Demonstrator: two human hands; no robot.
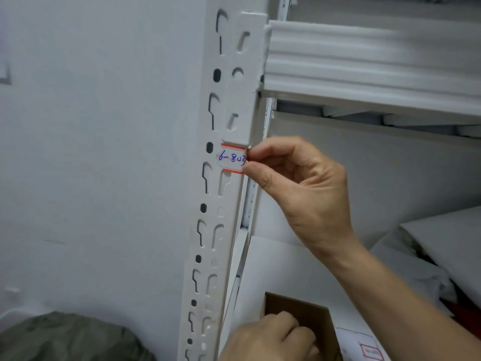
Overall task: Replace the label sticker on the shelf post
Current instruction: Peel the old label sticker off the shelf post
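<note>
Pale wall (pixel 78 152), slotted white post (pixel 212 210); right fingers (pixel 256 152) pinch red-striped paper sticker (pixel 231 159); left fingers (pixel 299 332) curled, grip unclear.

Two bare hands show. The right hand (pixel 299 183) has smooth fingers (pixel 273 149) and small lines across the wrist. Its arm (pixel 416 295) is bare all the way to the picture's edge. The left hand (pixel 270 337) is bare too.
</note>
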